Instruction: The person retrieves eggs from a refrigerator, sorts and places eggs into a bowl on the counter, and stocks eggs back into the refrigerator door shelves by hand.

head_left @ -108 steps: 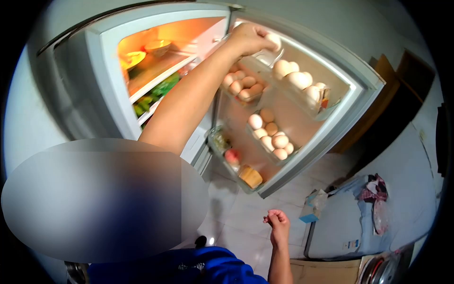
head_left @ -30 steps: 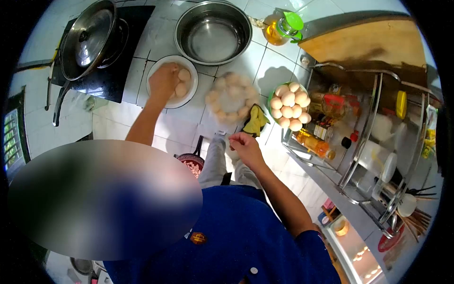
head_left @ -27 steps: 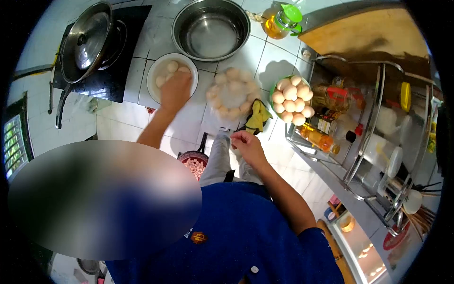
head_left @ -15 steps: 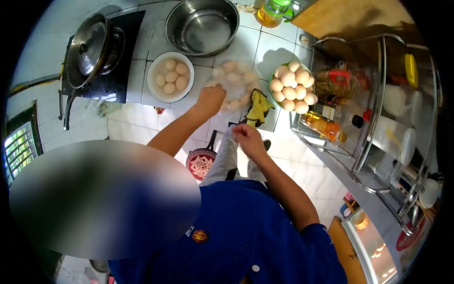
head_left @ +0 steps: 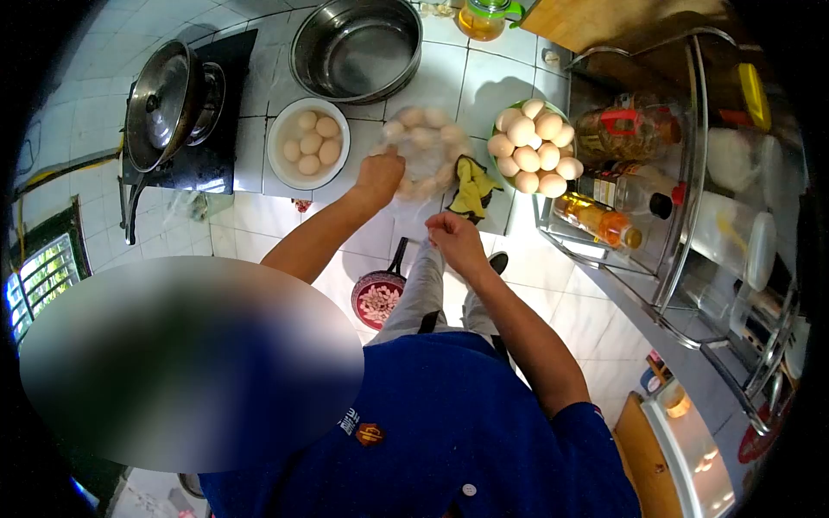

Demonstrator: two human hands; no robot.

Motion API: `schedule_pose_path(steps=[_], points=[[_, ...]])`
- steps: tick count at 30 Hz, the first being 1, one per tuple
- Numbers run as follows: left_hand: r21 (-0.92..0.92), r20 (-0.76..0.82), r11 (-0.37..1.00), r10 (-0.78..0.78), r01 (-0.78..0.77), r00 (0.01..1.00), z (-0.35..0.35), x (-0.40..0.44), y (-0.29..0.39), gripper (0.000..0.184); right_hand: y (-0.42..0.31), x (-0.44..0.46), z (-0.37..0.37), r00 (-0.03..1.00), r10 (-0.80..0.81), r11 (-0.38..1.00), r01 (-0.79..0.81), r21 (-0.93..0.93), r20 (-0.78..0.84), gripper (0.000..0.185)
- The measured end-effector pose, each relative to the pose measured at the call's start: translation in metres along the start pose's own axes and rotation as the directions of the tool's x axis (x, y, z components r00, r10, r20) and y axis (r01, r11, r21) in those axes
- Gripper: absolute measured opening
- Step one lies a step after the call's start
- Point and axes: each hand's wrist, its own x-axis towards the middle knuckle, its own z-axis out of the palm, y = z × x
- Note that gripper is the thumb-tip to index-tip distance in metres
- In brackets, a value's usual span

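Observation:
My left hand (head_left: 380,179) has its fingers curled at the left edge of a clear plastic bag or wrap (head_left: 423,160) with several eggs in a ring. Whatever its fingertips may hold is hidden. Left of it, a white bowl (head_left: 275,155) contains several eggs. My right hand (head_left: 455,240) hovers just in front of the counter with fingers pinched together and nothing visible in them. Just beyond it lies a yellow and black cloth (head_left: 472,192). Several eggs are heaped in a green-rimmed container (head_left: 563,112) farther right.
A steel basin (head_left: 358,52) stands behind the bowl. At left, a lidded pan (head_left: 161,105) rests on the stove (head_left: 231,104). A metal rack (head_left: 695,173) with bottles is at right. Below the counter is a red pan (head_left: 369,321) of pale pieces.
The view has gone from an open fridge, where my left hand held an egg, to the counter. My left hand has since moved right, from the white bowl to the bagged eggs. My right hand stays pinched.

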Motion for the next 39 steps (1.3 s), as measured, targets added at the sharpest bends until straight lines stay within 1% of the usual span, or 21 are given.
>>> schedule_pose_path(steps=[4,7,9,10,12,14,15,16,18,19,21,22,24,25,26,28,31,34,36,37,39], points=[[-0.044,-0.045,0.998,0.034,-0.036,0.998,0.005,-0.003,-0.004,0.030,-0.007,0.004,0.000,1.000,0.026,0.999,-0.026,-0.046,0.002,0.019],[-0.130,0.003,0.990,0.051,-0.051,0.999,-0.002,-0.009,-0.007,0.030,-0.019,0.010,0.003,0.998,-0.040,0.994,0.035,-0.105,-0.042,0.020],[-0.169,0.008,0.985,0.040,-0.038,0.999,-0.005,-0.012,-0.008,0.030,-0.028,0.018,0.005,0.985,-0.148,0.945,0.114,-0.305,-0.091,0.021],[-0.207,0.015,0.978,0.033,-0.029,0.999,-0.006,-0.013,-0.009,0.030,-0.028,0.027,0.005,0.985,-0.147,0.945,0.114,-0.306,-0.089,0.021],[-0.246,-0.010,0.969,0.015,-0.017,1.000,-0.008,-0.014,-0.010,0.032,-0.031,0.049,0.006,0.909,-0.414,0.760,0.318,-0.567,-0.045,0.025],[-0.285,-0.036,0.959,-0.001,-0.009,0.999,-0.002,-0.012,-0.013,0.034,-0.042,0.068,0.009,0.916,-0.400,0.689,0.275,-0.670,-0.037,0.025],[-0.334,-0.180,0.942,-0.018,-0.044,0.983,0.008,-0.010,-0.016,0.034,-0.050,0.076,0.009,0.922,-0.387,0.606,0.230,-0.761,-0.030,0.026],[-0.379,-0.316,0.922,-0.044,-0.084,0.948,0.009,-0.010,-0.016,0.035,-0.060,0.080,0.008,0.924,-0.381,0.606,0.226,-0.763,-0.029,0.026],[-0.406,-0.270,0.912,-0.052,-0.064,0.961,-0.008,-0.019,-0.013,0.032,-0.076,0.082,0.007,0.957,-0.288,0.549,0.146,-0.823,-0.022,0.020],[-0.424,-0.234,0.904,-0.057,-0.049,0.971,-0.016,-0.024,-0.006,0.029,-0.079,0.074,0.004,0.961,-0.277,0.545,0.139,-0.827,-0.021,0.020],[-0.478,-0.298,0.858,0.040,-0.185,0.954,-0.002,-0.036,0.007,0.025,-0.078,0.047,-0.006,0.885,-0.452,0.588,0.201,-0.784,-0.112,0.021],[-0.485,-0.196,0.866,0.030,-0.124,0.980,-0.011,-0.045,0.026,0.022,-0.074,0.033,-0.011,0.924,-0.359,0.635,0.139,-0.760,-0.131,0.028],[-0.575,-0.143,0.789,0.163,-0.216,0.976,-0.010,-0.055,0.054,0.030,-0.053,0.013,-0.015,0.883,-0.425,0.634,0.134,-0.762,-0.198,0.033],[-0.612,-0.094,0.772,0.144,-0.171,0.985,-0.013,-0.055,0.069,0.035,-0.041,0.009,-0.017,0.826,-0.491,0.641,0.126,-0.757,-0.278,0.039],[-0.646,-0.044,0.753,0.128,-0.126,0.991,-0.017,-0.052,0.083,0.040,-0.028,0.009,-0.020,0.826,-0.492,0.636,0.127,-0.761,-0.274,0.039],[-0.666,-0.038,0.742,0.073,-0.080,0.997,0.010,-0.037,0.102,0.043,-0.005,0.009,-0.025,0.869,-0.276,0.868,0.041,-0.495,-0.411,0.039],[-0.641,0.019,0.767,-0.026,0.032,0.999,0.042,-0.019,0.117,0.048,0.008,0.016,-0.033,0.884,-0.258,0.872,0.039,-0.489,-0.390,0.040],[-0.692,-0.124,0.721,-0.082,-0.027,0.989,0.048,-0.016,0.120,0.040,0.014,0.023,-0.040,0.897,-0.263,0.847,0.039,-0.529,-0.356,0.041],[-0.764,-0.274,0.630,-0.123,-0.139,0.954,0.044,-0.017,0.118,0.034,0.017,0.025,-0.044,0.891,-0.285,0.821,0.037,-0.570,-0.353,0.041],[-0.761,-0.277,0.634,-0.122,-0.140,0.953,0.041,-0.018,0.113,0.034,0.018,0.027,-0.045,0.882,-0.287,0.819,0.023,-0.573,-0.374,0.041],[-0.906,-0.303,0.355,-0.162,-0.231,0.939,0.032,-0.021,0.100,0.029,0.018,0.030,-0.045,0.870,-0.291,0.820,0.014,-0.572,-0.397,0.041]])
